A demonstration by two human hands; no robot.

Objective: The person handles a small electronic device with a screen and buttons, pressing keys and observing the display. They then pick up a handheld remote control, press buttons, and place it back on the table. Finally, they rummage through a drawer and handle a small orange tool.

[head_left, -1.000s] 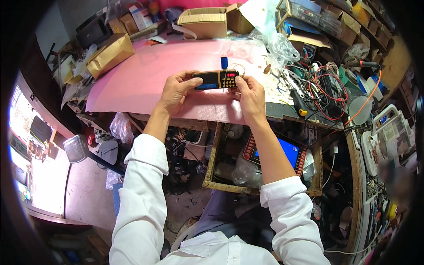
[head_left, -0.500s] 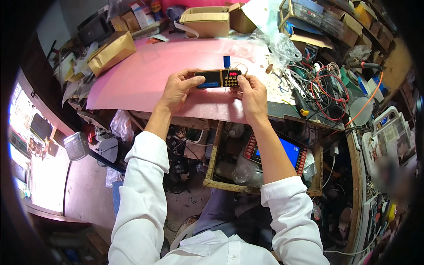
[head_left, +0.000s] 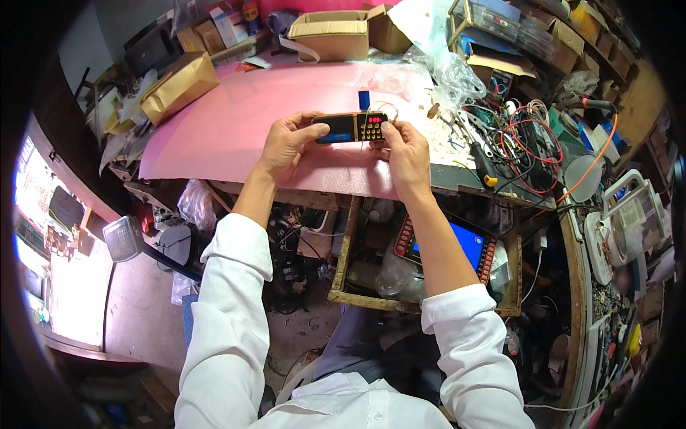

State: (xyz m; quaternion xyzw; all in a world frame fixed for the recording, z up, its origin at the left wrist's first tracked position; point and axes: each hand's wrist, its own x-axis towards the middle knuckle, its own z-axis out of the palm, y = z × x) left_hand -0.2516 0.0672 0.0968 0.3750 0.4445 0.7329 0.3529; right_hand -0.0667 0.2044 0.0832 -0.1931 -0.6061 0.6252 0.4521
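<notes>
Two thumbs (head_left: pixel 319 131) in front, holds a small black-and-gold radio (head_left: pixel 336 129) over the pink sheet (head_left: pixel 229 129). Has the left hand (head_left: pixel 286 148) half closed around its left end, and the right hand (head_left: pixel 407 155) half closed around its right end, by the gold buttons (head_left: pixel 371 133). Just behind the radio, a little blue block (head_left: pixel 364 100) and thin loops of wire (head_left: pixel 391 109). To the right, a messy heap of red and black cables (head_left: pixel 532 139), with a black-and-yellow tool handle (head_left: pixel 484 167) at its near edge. Farther back, a see-through plastic bag (head_left: pixel 457 79) and an open cardboard box (head_left: pixel 329 46); to the left, a tan paper bag (head_left: pixel 180 89). Below, an open wooden drawer (head_left: pixel 386 306) with a red-edged gadget (head_left: pixel 486 261) inside, its blue screen (head_left: pixel 466 244) partly hidden by the right arm (head_left: pixel 439 247).
</notes>
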